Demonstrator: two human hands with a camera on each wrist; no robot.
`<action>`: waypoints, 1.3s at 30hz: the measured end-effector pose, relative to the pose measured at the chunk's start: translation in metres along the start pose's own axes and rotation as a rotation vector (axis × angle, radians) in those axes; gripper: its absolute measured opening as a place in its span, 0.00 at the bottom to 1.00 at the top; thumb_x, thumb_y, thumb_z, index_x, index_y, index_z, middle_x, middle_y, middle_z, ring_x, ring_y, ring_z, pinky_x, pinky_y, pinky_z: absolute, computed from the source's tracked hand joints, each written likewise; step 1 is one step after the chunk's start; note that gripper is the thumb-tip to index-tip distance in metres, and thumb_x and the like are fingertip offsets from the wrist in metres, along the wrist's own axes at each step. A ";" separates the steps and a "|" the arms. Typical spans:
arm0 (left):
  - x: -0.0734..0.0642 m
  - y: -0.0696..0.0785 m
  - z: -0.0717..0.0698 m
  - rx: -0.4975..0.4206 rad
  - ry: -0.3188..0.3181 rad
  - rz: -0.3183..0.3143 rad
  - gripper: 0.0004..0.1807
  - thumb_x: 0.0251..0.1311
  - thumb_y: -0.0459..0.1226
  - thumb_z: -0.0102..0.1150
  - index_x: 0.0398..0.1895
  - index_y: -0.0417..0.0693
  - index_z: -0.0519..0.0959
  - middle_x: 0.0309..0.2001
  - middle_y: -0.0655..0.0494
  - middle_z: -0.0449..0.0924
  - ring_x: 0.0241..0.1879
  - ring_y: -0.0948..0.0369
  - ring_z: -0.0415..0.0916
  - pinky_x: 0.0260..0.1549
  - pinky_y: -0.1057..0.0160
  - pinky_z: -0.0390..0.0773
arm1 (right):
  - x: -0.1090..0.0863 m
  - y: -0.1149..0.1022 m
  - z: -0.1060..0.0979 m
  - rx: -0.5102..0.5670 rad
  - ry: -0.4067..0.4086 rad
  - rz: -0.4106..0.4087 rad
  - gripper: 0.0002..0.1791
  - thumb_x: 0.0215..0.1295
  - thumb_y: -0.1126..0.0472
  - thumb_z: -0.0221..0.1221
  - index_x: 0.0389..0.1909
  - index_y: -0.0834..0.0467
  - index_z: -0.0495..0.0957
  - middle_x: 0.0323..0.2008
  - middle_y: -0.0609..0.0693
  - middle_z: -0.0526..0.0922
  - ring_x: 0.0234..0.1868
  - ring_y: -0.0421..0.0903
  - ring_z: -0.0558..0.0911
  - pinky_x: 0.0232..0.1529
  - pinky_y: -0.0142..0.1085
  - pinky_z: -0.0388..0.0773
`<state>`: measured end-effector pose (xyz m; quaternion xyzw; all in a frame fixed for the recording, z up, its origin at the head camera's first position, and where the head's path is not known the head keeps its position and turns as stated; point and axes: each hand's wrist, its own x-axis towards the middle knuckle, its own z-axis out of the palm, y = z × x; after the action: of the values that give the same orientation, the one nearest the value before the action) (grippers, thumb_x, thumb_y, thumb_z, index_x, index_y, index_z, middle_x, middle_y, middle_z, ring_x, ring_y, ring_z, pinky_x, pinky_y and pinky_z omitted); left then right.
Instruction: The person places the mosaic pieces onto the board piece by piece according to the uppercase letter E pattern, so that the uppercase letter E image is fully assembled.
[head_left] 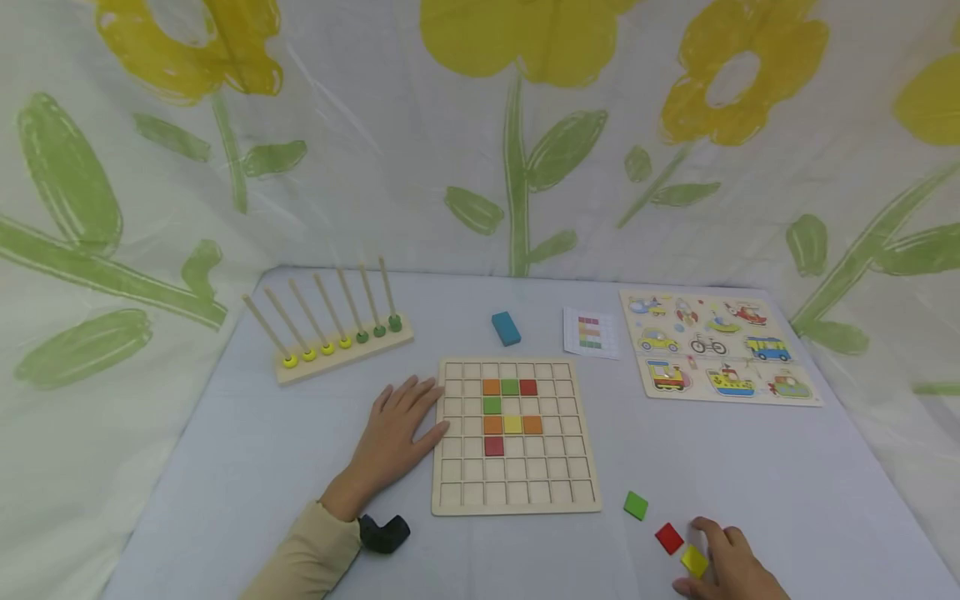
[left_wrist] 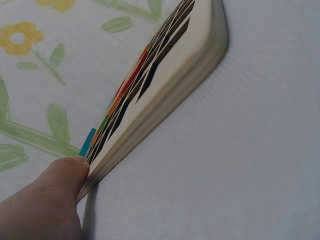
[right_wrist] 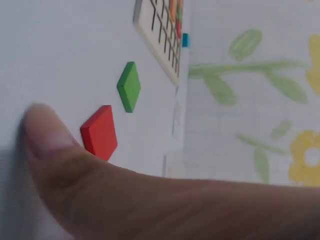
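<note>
A wooden grid board (head_left: 459,498) holds several coloured square tiles in its shallow cells. My left hand (head_left: 393,433) rests along the board's left edge, fingers extended and thumb at the rim; in the left wrist view the thumb (left_wrist: 62,175) lies against the board's edge (left_wrist: 165,102). At the lower right, my right hand (head_left: 729,565) is at a loose yellow tile (head_left: 694,562), with thumb and forefinger apart on either side of it. A red tile (head_left: 669,538) lies just left of that, and a green tile (head_left: 636,505) farther up. The right wrist view hides the yellow tile.
Behind the board lie a blue block (head_left: 506,328) and a printed pattern card (head_left: 609,336). A wooden peg stand with beads (head_left: 352,354) is at back left, a picture puzzle board (head_left: 705,377) at back right. A black curved object (head_left: 384,536) sits beside the left sleeve.
</note>
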<state>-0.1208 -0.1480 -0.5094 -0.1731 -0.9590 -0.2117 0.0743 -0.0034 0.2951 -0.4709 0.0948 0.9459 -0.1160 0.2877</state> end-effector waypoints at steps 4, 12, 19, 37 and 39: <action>-0.001 -0.002 0.001 -0.004 -0.015 -0.015 0.32 0.66 0.58 0.47 0.69 0.56 0.65 0.71 0.56 0.62 0.73 0.54 0.50 0.70 0.44 0.44 | 0.001 -0.003 -0.001 0.032 0.017 -0.022 0.42 0.46 0.47 0.71 0.57 0.68 0.66 0.34 0.54 0.70 0.30 0.45 0.71 0.32 0.38 0.77; -0.001 -0.001 0.001 -0.013 -0.016 -0.013 0.32 0.66 0.59 0.47 0.69 0.56 0.66 0.70 0.56 0.62 0.73 0.54 0.50 0.70 0.45 0.44 | 0.003 -0.015 -0.007 0.047 0.108 -0.154 0.21 0.55 0.57 0.67 0.49 0.58 0.74 0.37 0.49 0.73 0.33 0.43 0.72 0.40 0.38 0.81; -0.002 0.000 0.000 -0.014 -0.012 -0.011 0.32 0.65 0.58 0.48 0.69 0.56 0.66 0.70 0.56 0.62 0.73 0.54 0.50 0.70 0.45 0.45 | 0.007 -0.035 -0.014 0.014 0.264 -0.312 0.17 0.55 0.62 0.68 0.45 0.52 0.77 0.38 0.47 0.74 0.37 0.40 0.73 0.43 0.36 0.81; -0.001 0.000 -0.001 -0.012 -0.002 -0.006 0.32 0.65 0.58 0.48 0.69 0.57 0.65 0.70 0.57 0.62 0.73 0.54 0.50 0.70 0.45 0.45 | 0.010 -0.043 -0.020 -0.070 0.360 -0.375 0.20 0.54 0.63 0.69 0.47 0.59 0.76 0.40 0.48 0.76 0.41 0.43 0.76 0.46 0.41 0.81; -0.001 0.001 -0.002 -0.015 0.000 -0.008 0.32 0.65 0.58 0.48 0.69 0.57 0.66 0.70 0.56 0.62 0.73 0.54 0.50 0.70 0.44 0.45 | 0.011 -0.044 -0.022 -0.067 0.380 -0.376 0.20 0.53 0.62 0.69 0.47 0.60 0.75 0.41 0.50 0.77 0.42 0.45 0.77 0.46 0.42 0.81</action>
<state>-0.1195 -0.1486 -0.5079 -0.1701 -0.9581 -0.2192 0.0719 -0.0349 0.2609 -0.4520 -0.0722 0.9873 -0.1162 0.0812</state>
